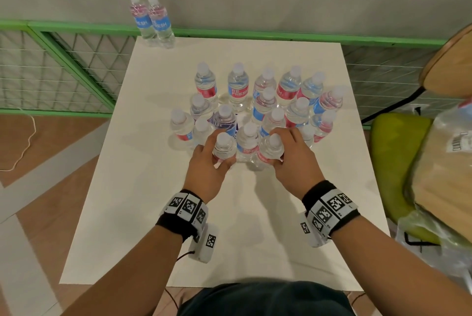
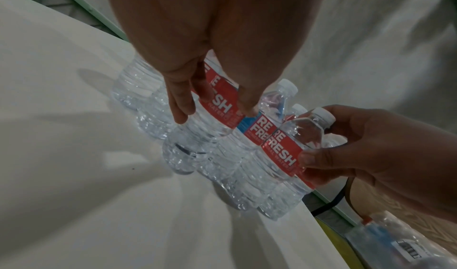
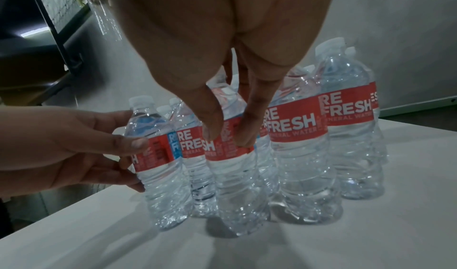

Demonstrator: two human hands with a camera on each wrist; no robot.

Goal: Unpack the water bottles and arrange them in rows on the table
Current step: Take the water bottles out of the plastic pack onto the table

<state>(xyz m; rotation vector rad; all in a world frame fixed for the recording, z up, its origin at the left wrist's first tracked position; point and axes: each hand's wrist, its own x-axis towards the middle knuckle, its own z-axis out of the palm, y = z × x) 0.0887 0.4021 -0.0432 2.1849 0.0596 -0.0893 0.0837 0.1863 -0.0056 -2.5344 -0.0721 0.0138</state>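
Several clear water bottles [image 1: 265, 101] with red and blue REFRESH labels stand bunched in the middle of the white table [image 1: 255, 226]. Two more bottles [image 1: 153, 20] stand side by side at its far left corner. My left hand [image 1: 214, 153] grips a bottle [image 1: 224, 148] at the near edge of the bunch, with thumb and fingers round its label [image 2: 217, 101]. My right hand [image 1: 282, 148] grips the bottle [image 1: 270, 152] one place to the right, also round the red label [image 3: 232, 146]. Both bottles are upright, their bases at or close to the tabletop.
A green-seated chair [image 1: 390, 136] at the right carries torn plastic wrap [image 1: 447, 152] over cardboard, close to the table's right edge. A green mesh fence [image 1: 63, 65] runs behind and left of the table. A white cable [image 1: 25, 147] lies on the floor at the left.
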